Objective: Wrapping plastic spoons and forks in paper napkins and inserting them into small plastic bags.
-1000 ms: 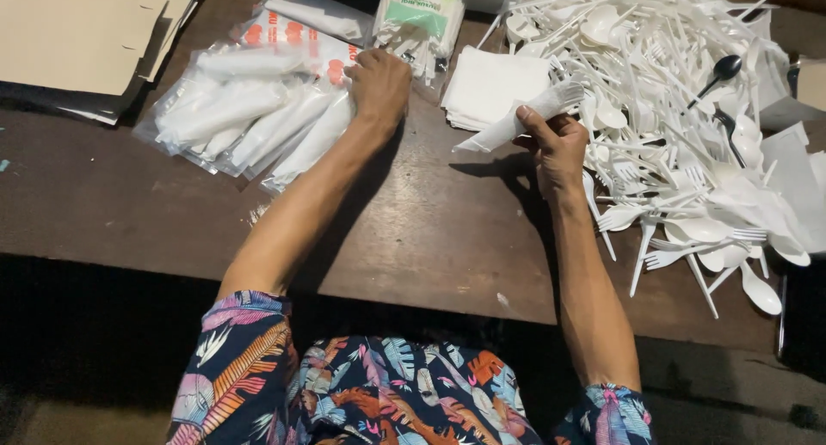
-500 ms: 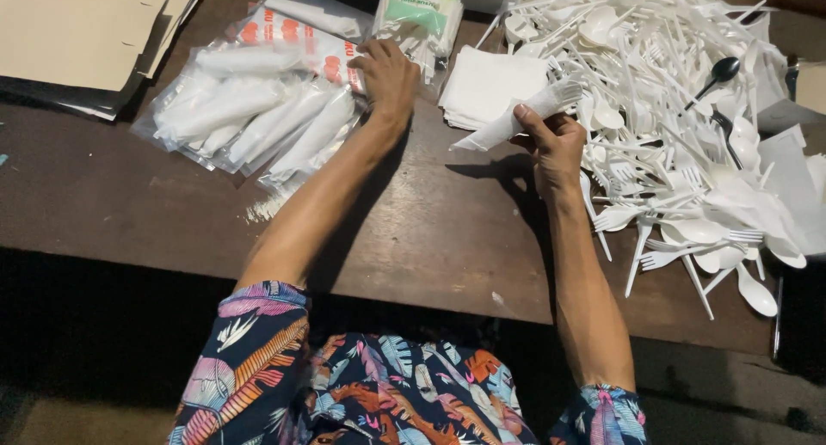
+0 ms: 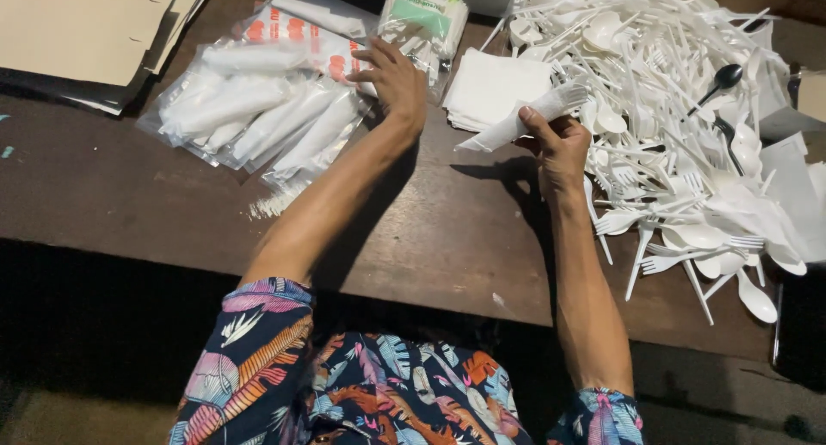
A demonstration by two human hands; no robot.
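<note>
Head view, looking down on a dark wooden surface (image 3: 129, 196). The right hand (image 3: 559, 144) has its fingers closed around a napkin-wrapped cutlery roll (image 3: 525, 122), held just above the surface with fork tines showing at its upper end. The left hand (image 3: 397, 79) reaches forward with fingers spread, resting on a clear bag (image 3: 344, 54) at the edge of a pile of finished wrapped rolls in plastic sleeves (image 3: 249, 110); it grips nothing that can be made out. Judged from the layout, a fair batch is already wrapped and bagged at left, while a much larger heap of loose white plastic forks and spoons (image 3: 671, 92) remains at right, so most of the work appears still to lie ahead. A stack of white napkins (image 3: 490, 88) sits between the two hands, touching the heap. Flattened cardboard (image 3: 77, 28) lies at far left, well apart. A green-and-white packet (image 3: 426, 15) sits just beyond the left hand. Nothing stands between the hands and the piles.
</note>
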